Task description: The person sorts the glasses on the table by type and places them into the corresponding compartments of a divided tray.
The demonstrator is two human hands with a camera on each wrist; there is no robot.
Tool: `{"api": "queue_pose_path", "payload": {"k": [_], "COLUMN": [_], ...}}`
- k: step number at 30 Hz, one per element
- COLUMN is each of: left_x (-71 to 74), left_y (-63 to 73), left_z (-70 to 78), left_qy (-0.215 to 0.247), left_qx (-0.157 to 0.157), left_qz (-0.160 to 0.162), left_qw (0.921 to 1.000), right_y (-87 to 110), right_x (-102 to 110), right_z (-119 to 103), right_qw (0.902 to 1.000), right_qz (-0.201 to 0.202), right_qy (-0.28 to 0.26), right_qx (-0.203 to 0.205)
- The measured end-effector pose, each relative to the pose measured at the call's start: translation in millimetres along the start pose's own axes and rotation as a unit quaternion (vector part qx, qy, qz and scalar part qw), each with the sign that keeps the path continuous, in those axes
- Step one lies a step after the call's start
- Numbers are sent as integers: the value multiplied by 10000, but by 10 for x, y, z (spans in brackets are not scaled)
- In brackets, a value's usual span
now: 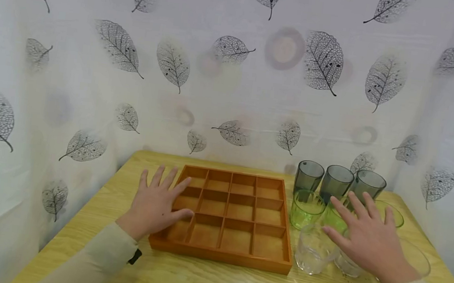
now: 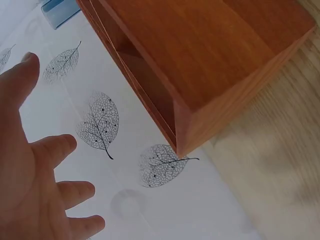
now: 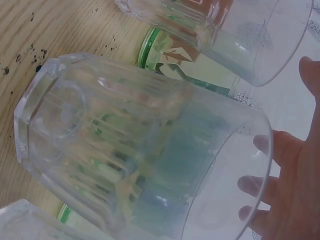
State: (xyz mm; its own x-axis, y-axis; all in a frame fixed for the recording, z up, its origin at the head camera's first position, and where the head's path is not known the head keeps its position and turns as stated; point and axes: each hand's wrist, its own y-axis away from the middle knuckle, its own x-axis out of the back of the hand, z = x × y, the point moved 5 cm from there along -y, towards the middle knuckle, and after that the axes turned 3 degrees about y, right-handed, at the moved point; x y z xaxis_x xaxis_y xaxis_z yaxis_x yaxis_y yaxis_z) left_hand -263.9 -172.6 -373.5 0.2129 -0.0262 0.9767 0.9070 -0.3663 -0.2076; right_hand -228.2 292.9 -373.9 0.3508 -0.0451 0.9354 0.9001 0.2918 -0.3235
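A wooden compartment tray (image 1: 221, 257) sits mid-worktop (image 1: 184, 280); to its right stand clear glasses (image 1: 313, 252) nearest the person, green glasses (image 1: 306, 213) behind them, grey glasses (image 1: 335, 185) farthest back. Both hands are spread and grasp nothing: the left hand (image 1: 156, 206) above the tray's left side, the right hand (image 1: 373, 239) above the glasses. Leaf-printed sheeting (image 1: 258, 98) hangs behind.

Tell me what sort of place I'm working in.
Probably a screened-off tabletop workstation, though the wider room is hidden: leaf-print sheeting hangs behind and beside a wood-grain table, which holds a twelve-compartment wooden tray and rows of drinking glasses.
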Motion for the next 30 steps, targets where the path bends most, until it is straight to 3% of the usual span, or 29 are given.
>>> {"api": "queue_pose_path", "payload": {"k": [10, 16, 23, 30], "left_x": [-100, -174, -235, -356], "left_y": [49, 68, 95, 79], "left_z": [-104, -188, -300, -448], "left_qy": [676, 1515, 2636, 3738], "left_qx": [117, 261, 602, 1223], "left_qz": [13, -241, -692, -1007], "left_qw": [9976, 9878, 9603, 9139], "right_y": [67, 151, 301, 475], "right_x": [-43, -54, -75, -54], "right_z": [98, 200, 297, 542], "right_qw": [9999, 9989, 9955, 9904], "right_qz": [-31, -80, -50, 464], "right_qy": [-141, -362, -844, -1140], "right_qx": [-94, -273, -439, -632]}}
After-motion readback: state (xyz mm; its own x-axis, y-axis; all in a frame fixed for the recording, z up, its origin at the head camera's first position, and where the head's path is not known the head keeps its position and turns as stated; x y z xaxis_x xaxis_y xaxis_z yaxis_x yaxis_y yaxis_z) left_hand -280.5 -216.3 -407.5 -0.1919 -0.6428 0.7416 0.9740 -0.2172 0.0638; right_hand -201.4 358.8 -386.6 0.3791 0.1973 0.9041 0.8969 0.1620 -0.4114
